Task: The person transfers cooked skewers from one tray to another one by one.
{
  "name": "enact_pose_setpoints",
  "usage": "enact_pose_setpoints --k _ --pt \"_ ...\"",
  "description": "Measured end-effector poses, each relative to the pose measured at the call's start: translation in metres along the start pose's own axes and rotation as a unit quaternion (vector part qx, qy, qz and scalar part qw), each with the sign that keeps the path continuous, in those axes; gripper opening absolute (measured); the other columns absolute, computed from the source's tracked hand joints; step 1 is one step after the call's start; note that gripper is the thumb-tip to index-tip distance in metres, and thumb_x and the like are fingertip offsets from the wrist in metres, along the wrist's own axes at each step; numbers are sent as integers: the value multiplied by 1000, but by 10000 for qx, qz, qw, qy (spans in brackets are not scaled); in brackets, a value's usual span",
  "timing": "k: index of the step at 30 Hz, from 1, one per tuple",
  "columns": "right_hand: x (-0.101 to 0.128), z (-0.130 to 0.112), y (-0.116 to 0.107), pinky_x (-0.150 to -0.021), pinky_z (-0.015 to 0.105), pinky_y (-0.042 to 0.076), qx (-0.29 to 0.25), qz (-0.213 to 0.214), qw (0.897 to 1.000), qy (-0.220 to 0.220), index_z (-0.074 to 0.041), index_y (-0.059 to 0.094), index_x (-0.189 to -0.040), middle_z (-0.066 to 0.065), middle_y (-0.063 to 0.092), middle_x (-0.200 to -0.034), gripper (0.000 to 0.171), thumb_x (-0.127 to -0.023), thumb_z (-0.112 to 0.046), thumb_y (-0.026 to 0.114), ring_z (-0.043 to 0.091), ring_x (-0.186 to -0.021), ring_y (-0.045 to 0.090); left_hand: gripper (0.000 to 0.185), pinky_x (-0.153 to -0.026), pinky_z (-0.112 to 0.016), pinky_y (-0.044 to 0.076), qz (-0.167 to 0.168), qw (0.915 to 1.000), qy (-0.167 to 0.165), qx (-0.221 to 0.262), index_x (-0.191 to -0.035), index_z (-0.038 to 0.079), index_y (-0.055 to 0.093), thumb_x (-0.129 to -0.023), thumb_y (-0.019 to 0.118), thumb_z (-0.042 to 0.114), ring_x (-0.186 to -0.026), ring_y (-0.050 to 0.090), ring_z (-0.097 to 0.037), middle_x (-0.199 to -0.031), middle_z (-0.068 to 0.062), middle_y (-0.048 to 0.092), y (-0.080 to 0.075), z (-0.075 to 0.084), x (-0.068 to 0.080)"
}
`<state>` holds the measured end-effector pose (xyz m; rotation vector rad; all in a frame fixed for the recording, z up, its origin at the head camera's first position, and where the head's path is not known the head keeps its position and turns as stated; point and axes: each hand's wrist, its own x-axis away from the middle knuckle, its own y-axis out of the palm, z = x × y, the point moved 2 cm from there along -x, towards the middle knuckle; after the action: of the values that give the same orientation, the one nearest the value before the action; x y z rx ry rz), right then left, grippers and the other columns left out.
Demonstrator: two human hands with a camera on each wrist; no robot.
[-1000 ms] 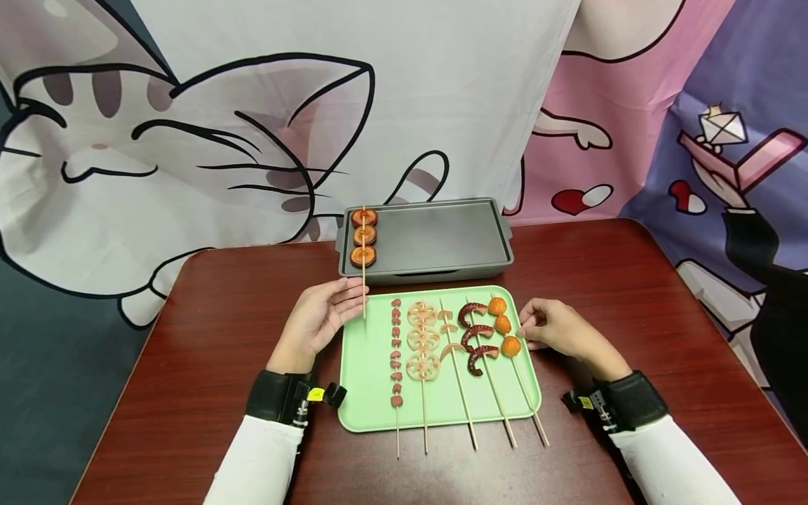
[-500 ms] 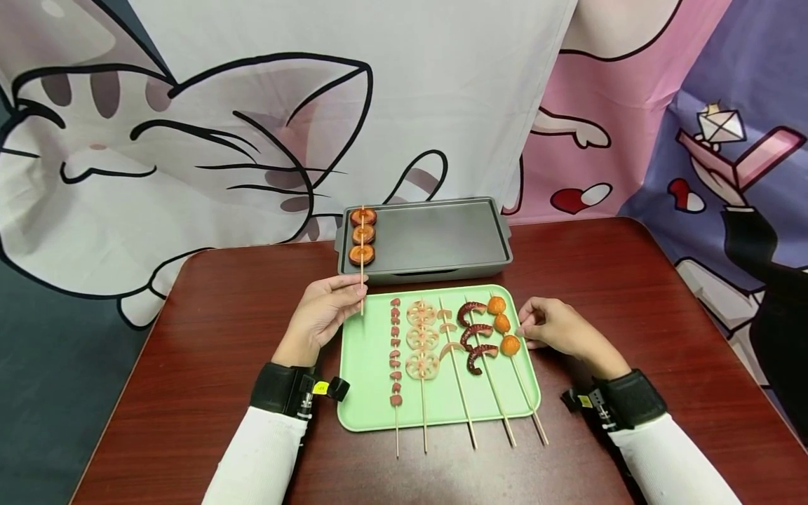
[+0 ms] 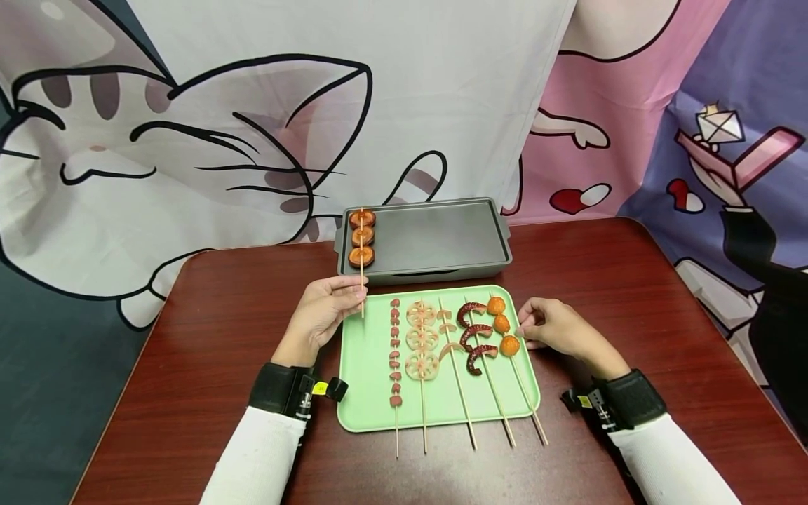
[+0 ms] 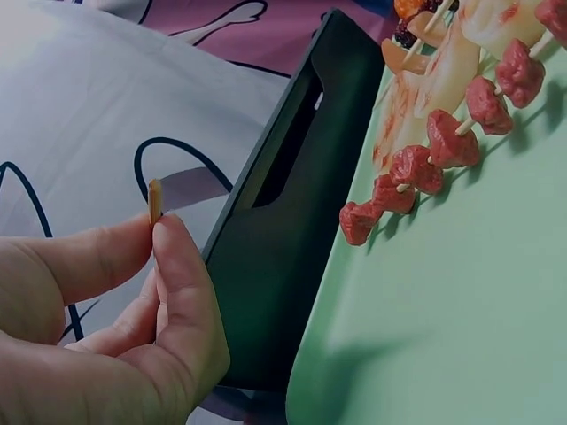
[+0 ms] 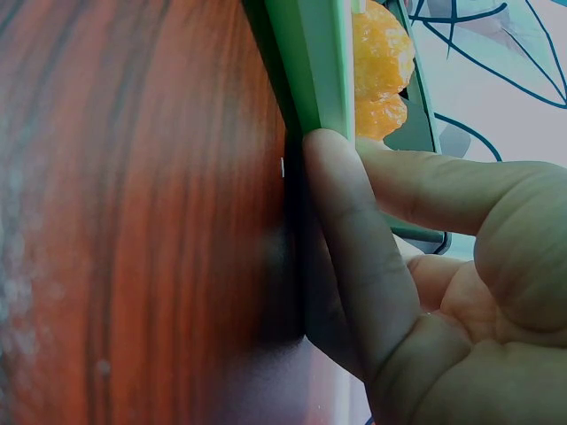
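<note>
My left hand pinches the near end of a wooden skewer between thumb and forefinger; the stick's tip pokes up between them in the left wrist view. The skewer carries three round brown slices that lie on the left end of the grey griddle pan. My right hand rests at the right rim of the green tray, its fingers curled against the tray's edge beside the orange balls.
On the green tray lie several skewers: small red meat pieces, lotus root slices, pale pieces, dark red curved strips and orange balls. The dark red table ends at a cartoon-printed cloth backdrop.
My left hand has moved slightly away from me with the skewer, sliding the brown slices a little further onto the pan. My right hand has stayed put.
</note>
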<state>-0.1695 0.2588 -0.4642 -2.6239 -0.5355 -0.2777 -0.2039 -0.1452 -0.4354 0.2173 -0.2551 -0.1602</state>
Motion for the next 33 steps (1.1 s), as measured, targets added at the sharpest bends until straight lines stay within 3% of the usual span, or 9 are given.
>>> enact_pose_setpoints --k 14,25,33 --pt "0 1 -1 -67 28 65 16 -16 10000 -6 10 58 -104 15 65 -89 16 -95 3 68 15 -76 67 41 -71 -19 63 -52 9970 -178 -757 -133 -22 52 -95 63 -13 -76 73 -6 -88 1 74 1 5 10" --pt "0 0 0 -66 28 65 72 -9 10000 -12 10 58 -105 14 65 -89 17 -95 1 69 16 -76 67 35 -70 -25 65 -133 9922 -121 -1234 -126 -23 55 -94 63 -13 -70 72 -9 -83 -1 69 2 8 22" --pt "1 -2 0 -66 29 65 87 0 10000 -28 10 58 -105 14 64 -89 17 -95 1 69 16 -75 67 32 -74 -34 66 -354 9915 -245 -1227 -119 -25 52 -92 66 -15 -74 74 -13 -82 -4 69 2 12 35"
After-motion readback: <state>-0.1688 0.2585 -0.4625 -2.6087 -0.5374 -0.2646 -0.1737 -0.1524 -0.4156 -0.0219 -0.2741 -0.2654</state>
